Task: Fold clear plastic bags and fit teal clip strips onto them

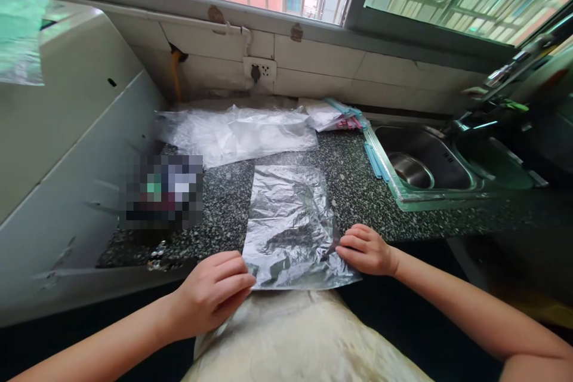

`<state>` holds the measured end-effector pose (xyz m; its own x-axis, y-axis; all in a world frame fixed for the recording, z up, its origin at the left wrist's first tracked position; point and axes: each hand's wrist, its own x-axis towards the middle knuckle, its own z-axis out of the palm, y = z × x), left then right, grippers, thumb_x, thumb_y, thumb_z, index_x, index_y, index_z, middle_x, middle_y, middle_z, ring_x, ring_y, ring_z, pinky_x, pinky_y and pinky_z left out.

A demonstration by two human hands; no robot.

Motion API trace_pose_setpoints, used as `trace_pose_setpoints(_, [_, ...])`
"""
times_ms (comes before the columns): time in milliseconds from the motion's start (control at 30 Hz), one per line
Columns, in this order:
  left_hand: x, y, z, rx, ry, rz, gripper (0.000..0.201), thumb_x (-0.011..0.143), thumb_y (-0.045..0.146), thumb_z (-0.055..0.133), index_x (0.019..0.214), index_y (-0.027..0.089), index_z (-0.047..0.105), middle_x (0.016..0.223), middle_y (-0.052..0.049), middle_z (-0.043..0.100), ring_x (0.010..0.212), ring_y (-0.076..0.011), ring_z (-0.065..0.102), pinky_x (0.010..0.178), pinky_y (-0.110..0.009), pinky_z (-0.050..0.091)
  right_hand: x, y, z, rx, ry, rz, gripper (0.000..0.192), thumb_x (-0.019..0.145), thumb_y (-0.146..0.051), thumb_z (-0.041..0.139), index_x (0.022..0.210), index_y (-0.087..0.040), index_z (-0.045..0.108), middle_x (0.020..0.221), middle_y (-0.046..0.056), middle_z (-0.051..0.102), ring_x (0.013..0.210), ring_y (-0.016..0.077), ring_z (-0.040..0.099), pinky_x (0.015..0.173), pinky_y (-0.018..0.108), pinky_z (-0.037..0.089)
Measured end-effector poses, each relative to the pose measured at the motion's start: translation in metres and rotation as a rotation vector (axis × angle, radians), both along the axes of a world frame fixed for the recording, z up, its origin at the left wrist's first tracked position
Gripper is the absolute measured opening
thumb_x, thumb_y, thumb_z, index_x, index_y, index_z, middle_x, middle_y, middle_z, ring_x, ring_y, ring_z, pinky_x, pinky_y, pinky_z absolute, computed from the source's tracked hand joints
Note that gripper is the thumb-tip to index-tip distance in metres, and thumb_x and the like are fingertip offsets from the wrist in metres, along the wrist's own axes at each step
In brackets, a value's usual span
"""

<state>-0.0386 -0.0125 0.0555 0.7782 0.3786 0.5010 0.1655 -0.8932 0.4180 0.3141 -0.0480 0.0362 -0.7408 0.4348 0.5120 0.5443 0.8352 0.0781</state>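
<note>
Pinching clear bag's [290, 224] near edge, both hands [210, 298] [367, 249]; long axis toward window.

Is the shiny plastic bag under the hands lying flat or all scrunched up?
Flat. The plastic bag lies spread on the counter, wrinkled, with the left hand and right hand on its near corners.

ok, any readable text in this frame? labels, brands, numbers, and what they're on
None readable.
Clear plastic bag under the left hand and right hand: no print visible.
Pile of plastic bags at the back of the counter: no print visible.
Pixelated item on the counter: blurred out, unreadable.
Wall socket: no legible marking.
Sink: no marking visible.
</note>
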Motion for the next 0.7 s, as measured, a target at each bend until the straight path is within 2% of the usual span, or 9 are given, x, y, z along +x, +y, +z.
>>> trace_pose_setpoints(167, [0.004, 0.015, 0.024, -0.129, -0.091, 0.138, 0.013, 0.083, 0.008, 0.051, 0.083, 0.016, 0.061, 0.068, -0.002, 0.057, 0.063, -0.0108, 0.052, 0.056, -0.022, 0.043, -0.008, 0.015, 0.015, -0.251, 0.192, -0.083, 0.013, 0.085, -0.019, 0.050, 0.086, -0.018, 0.063, 0.076, 0.006, 0.061, 0.073, 0.0155, 0.053, 0.067, 0.031, 0.047])
trace_pose_setpoints(333, [0.015, 0.057, 0.043, -0.310, -0.142, 0.354, 0.018, 0.084, 0.025, 0.052, 0.073, 0.016, 0.064, 0.069, -0.003, 0.059, 0.064, -0.0117, 0.054, 0.057, -0.024, 0.045, -0.008, 0.048, 0.029, -0.511, 0.392, -0.230, 0.021, 0.087, -0.029, 0.050, 0.074, -0.019, 0.063, 0.074, 0.005, 0.061, 0.073, 0.0158, 0.055, 0.069, 0.032, 0.047])
trace_pose_setpoints(500, [0.027, 0.107, 0.037, -0.486, -0.202, 0.514, 0.022, 0.077, 0.035, 0.057, 0.069, 0.015, 0.063, 0.066, -0.003, 0.060, 0.063, -0.0123, 0.053, 0.059, -0.025, 0.043, -0.007, 0.083, 0.028, -0.758, 0.586, -0.366, 0.032, 0.080, -0.049, 0.056, 0.072, -0.019, 0.064, 0.074, 0.004, 0.063, 0.072, 0.0163, 0.057, 0.067, 0.030, 0.047])
trace_pose_setpoints(600, [0.035, 0.133, 0.028, -0.608, -0.196, 0.588, 0.025, 0.073, 0.039, 0.058, 0.070, 0.014, 0.063, 0.064, -0.002, 0.060, 0.060, -0.0117, 0.052, 0.058, -0.025, 0.041, -0.010, 0.099, 0.022, -0.914, 0.675, -0.469, 0.031, 0.075, -0.048, 0.060, 0.068, -0.018, 0.063, 0.067, 0.002, 0.062, 0.065, 0.0143, 0.055, 0.062, 0.027, 0.044])
trace_pose_setpoints(700, [0.043, 0.154, 0.023, -0.673, -0.184, 0.690, 0.023, 0.068, 0.035, 0.058, 0.065, 0.013, 0.061, 0.061, -0.001, 0.059, 0.058, -0.0112, 0.050, 0.058, -0.025, 0.040, -0.013, 0.112, 0.014, -0.984, 0.747, -0.548, 0.028, 0.071, -0.044, 0.061, 0.063, -0.017, 0.061, 0.059, -0.001, 0.058, 0.057, 0.0115, 0.050, 0.057, 0.026, 0.040])
